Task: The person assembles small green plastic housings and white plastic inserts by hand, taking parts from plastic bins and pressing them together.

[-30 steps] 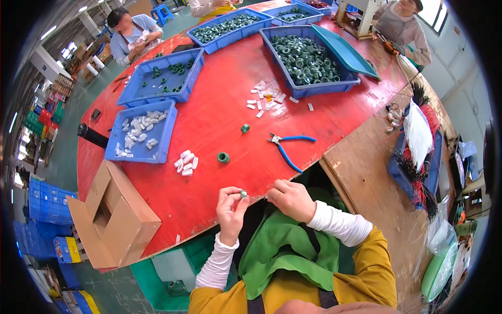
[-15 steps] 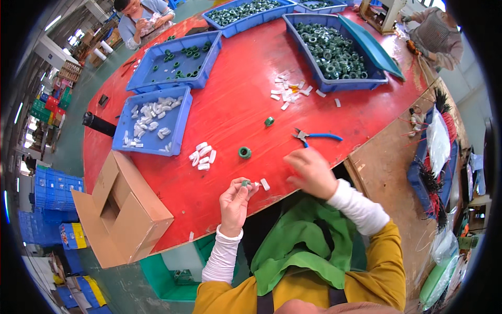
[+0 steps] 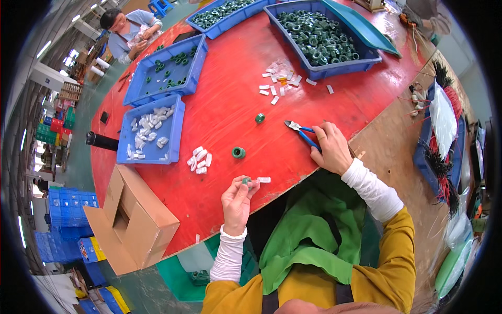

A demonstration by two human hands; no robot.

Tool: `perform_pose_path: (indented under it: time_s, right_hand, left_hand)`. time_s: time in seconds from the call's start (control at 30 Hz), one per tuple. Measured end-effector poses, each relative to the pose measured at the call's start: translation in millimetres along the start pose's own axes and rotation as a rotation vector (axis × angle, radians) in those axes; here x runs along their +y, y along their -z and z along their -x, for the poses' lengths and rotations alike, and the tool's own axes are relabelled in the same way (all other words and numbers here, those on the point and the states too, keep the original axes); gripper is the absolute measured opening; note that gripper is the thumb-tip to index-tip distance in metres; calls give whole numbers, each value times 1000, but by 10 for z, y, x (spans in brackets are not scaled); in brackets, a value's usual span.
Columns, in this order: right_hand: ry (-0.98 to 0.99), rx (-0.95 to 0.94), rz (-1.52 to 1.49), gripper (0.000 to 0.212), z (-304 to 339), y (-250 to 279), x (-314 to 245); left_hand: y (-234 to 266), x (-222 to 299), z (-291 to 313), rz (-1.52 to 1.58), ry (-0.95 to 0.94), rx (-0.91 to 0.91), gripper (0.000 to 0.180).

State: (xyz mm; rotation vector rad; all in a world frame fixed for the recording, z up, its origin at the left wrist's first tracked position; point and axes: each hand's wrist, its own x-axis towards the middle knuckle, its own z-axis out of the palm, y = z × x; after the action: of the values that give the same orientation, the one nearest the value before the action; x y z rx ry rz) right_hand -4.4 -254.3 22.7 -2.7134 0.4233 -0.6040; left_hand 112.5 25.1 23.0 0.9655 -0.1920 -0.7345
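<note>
Near the table's front edge my left hand (image 3: 238,203) is closed, pinching a small green ring (image 3: 246,181) between thumb and fingers. Beside its fingertips lies a small white strip (image 3: 264,180). Farther right, my right hand (image 3: 334,149) has its fingers round the blue handles of a pair of side cutters (image 3: 307,137), whose jaws point to the far left. Two green rings stand apart on the table, one green ring (image 3: 238,152) just beyond my left hand and another green ring (image 3: 260,118) farther off. A cluster of white pieces (image 3: 201,159) lies left of them.
A blue tray (image 3: 177,137) of white pieces and another blue tray (image 3: 201,56) with green rings stand on the left. A fuller ring tray (image 3: 345,70) is at the far right. Loose white strips (image 3: 274,100) lie before it. An open cardboard box (image 3: 151,222) sits front left. A person (image 3: 128,34) sits across.
My right hand has come down onto the side cutters and closed on their handles, and the cutters have swung round. My left hand still pinches the green ring.
</note>
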Motion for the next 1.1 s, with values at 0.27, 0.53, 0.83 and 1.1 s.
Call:
perform_pose_path:
  time_s: [0.27,0.53,0.83,1.1]
  right_hand:
    - [-485,-398,-1692,55,530,127,-535]
    - [-598,-804,-1936,45,1025,-74,-1100]
    - [-661,-840,-1893,48,945,-168,-1131]
    - [-663,-790,-1889,49,865,-218,-1120]
  left_hand:
    - [-83,-15,-15,-27,-41,35,15]
    - [-200,-21,-73,-26,-32,-12,18]
    - [-258,-50,-40,18,-7,1,19]
    - [-224,-74,-50,23,12,11,15]
